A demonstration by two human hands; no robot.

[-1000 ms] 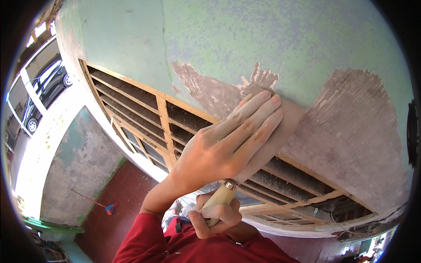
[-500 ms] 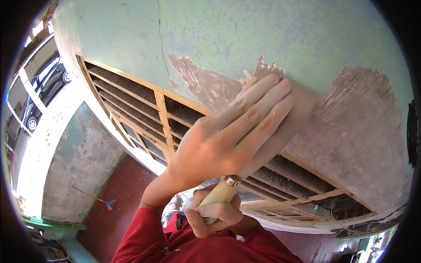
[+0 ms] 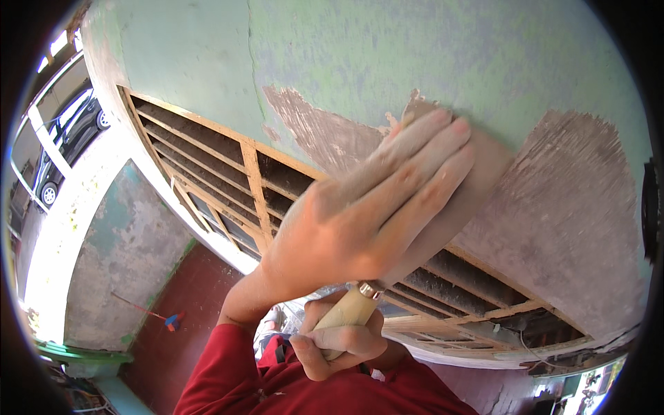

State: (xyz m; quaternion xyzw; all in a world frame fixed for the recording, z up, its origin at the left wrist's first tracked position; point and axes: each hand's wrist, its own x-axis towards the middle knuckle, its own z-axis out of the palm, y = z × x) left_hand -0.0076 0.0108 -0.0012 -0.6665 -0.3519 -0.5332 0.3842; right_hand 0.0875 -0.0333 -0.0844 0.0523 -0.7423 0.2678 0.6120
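Note:
My left hand [image 3: 366, 207] lies with long, slightly bent-down fingers flat over the wide, blurred grey blade [image 3: 484, 176] of a scraper, against the wall. Below it, my right hand [image 3: 339, 342] is closed round the pale wooden handle [image 3: 353, 304] with its metal collar. The green-painted wall [image 3: 449, 48] has stripped grey-brown patches [image 3: 567, 194] on both sides of the blade. A wooden slatted vent [image 3: 197, 152] runs just under the patches, dark and dusty between slats. The blade's far tip is partly hidden under my fingers.
At the left are a dark parked car [image 3: 79, 131] beyond a white post and a weathered low wall [image 3: 124, 256]. A long-handled broom with a blue head [image 3: 173, 321] lies on the red floor [image 3: 173, 360]. A cable [image 3: 529, 353] hangs from the vent at the lower right.
My left hand and the blade have slid up and to the right along the wall. My right hand has shifted slightly with the handle, keeping its grip.

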